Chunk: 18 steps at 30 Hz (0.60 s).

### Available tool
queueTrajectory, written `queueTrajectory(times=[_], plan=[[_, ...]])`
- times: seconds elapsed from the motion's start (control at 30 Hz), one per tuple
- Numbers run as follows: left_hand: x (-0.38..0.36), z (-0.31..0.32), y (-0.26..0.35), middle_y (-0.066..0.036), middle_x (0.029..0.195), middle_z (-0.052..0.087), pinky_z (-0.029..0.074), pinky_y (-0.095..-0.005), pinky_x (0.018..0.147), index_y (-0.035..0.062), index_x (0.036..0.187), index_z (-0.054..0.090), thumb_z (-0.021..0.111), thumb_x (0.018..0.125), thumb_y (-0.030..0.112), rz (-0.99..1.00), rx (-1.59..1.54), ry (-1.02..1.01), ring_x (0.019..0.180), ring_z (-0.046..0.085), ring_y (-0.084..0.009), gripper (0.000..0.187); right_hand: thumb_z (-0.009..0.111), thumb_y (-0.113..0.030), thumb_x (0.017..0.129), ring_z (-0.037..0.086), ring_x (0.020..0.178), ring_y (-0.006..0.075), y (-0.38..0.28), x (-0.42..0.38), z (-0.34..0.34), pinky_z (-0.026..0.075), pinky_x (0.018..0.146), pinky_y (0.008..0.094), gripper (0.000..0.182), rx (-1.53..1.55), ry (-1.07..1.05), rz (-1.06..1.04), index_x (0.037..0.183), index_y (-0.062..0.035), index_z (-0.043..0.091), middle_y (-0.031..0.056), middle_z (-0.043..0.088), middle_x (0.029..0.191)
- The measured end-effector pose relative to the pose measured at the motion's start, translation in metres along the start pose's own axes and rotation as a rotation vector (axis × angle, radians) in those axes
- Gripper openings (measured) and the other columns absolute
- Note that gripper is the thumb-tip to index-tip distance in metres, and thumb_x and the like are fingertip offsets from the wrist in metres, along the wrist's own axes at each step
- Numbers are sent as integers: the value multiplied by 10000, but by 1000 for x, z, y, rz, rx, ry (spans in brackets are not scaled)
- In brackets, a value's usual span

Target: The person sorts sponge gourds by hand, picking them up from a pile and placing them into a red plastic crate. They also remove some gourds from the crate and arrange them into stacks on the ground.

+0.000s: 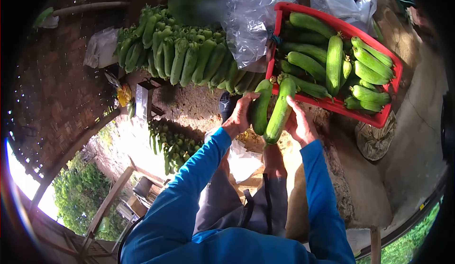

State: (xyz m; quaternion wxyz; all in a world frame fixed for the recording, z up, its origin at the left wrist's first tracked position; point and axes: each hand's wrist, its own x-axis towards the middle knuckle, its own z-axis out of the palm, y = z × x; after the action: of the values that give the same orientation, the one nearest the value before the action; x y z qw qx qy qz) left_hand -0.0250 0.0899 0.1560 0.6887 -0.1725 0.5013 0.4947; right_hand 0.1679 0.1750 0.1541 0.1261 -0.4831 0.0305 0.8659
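Note:
Two luffa gourds hang side by side between my hands, in front of the red crate's near left corner. My left hand is closed on the darker luffa gourd from its left side. Against the other, lighter luffa gourd lies my right hand, thumb up along its right side; its other fingers are partly hidden behind. Just beyond them stands the red plastic crate, holding several more luffa gourds laid in different directions.
Rows of luffa gourds are stacked on the ground at the back left, with a smaller pile nearer. Clear plastic bags lie beside the crate, and another plastic bag sits behind it. A tied sack rests below the crate's right end.

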Motion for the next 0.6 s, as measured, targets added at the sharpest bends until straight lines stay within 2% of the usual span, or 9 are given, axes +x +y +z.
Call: queueTrajectory(times=[0.07, 0.13, 0.2, 0.23, 0.27, 0.3, 0.37, 0.5, 0.6], plan=[[-16, -25, 8, -40, 1097, 606, 477, -372, 859, 121, 1145, 603, 656, 776, 440, 124, 48, -16, 993, 557, -186, 491, 683, -350, 876, 537, 1147, 175, 15, 12, 17, 469, 948, 428, 543, -117, -139, 27, 1347, -149, 503, 33, 553, 1257], [-22, -53, 19, -59, 947, 633, 509, -368, 772, 100, 1097, 612, 649, 777, 433, 207, -72, 108, 859, 603, -203, 463, 684, -324, 876, 531, 1169, 168, 32, 30, 48, 475, 950, 412, 519, -210, -29, 86, 1336, -150, 517, 31, 545, 1282], [-16, -98, 35, -69, 911, 627, 521, -365, 731, 97, 1074, 614, 640, 783, 433, 43, -113, 182, 810, 609, -205, 445, 705, -327, 857, 539, 1161, 193, 58, 61, 49, 492, 932, 382, 517, -390, -128, -35, 1300, -115, 542, 64, 561, 1255], [-25, -101, 50, -126, 854, 671, 557, -367, 698, 13, 1047, 619, 538, 874, 348, 107, -116, 267, 747, 656, -240, 385, 714, -340, 848, 547, 1152, 207, 60, 64, 79, 495, 933, 379, 532, -538, -169, -151, 1290, -96, 546, 82, 570, 1235], [-33, -108, 69, -133, 858, 669, 557, -360, 689, 16, 1031, 624, 537, 874, 367, 64, -142, 238, 756, 656, -242, 394, 718, -348, 845, 556, 1134, 213, 62, 63, 106, 493, 933, 375, 552, -482, -43, -24, 1293, -81, 539, 90, 579, 1211], [-38, -121, 82, -132, 854, 666, 555, -360, 684, 15, 1025, 623, 536, 872, 375, 114, -132, 251, 749, 653, -244, 402, 723, -367, 841, 575, 1077, 203, 72, 73, 122, 493, 909, 364, 603, -525, -92, -82, 1316, -65, 506, 90, 581, 1178], [-53, -146, 110, -122, 824, 657, 534, -347, 688, 38, 1024, 612, 579, 836, 402, 162, -119, 289, 726, 640, -229, 411, 744, -402, 817, 585, 1029, 188, 96, 98, 153, 492, 876, 338, 679, -550, -61, -27, 1335, -58, 470, 92, 582, 1159], [-60, -223, 159, -99, 864, 636, 513, -345, 729, 54, 1044, 599, 604, 834, 395, 273, -106, 372, 780, 622, -208, 400, 759, -395, 803, 608, 942, 141, 136, 143, 226, 489, 859, 287, 664, -650, -134, -153, 1288, -29, 492, 75, 605, 1121], [-70, -263, 203, -108, 981, 623, 507, -347, 766, 40, 1174, 550, 623, 829, 391, 335, -28, 405, 849, 617, -213, 497, 757, -403, 803, 598, 941, 133, 154, 173, 278, 496, 841, 289, 656, -716, -150, -193, 1276, -24, 506, 69, 619, 1079]])
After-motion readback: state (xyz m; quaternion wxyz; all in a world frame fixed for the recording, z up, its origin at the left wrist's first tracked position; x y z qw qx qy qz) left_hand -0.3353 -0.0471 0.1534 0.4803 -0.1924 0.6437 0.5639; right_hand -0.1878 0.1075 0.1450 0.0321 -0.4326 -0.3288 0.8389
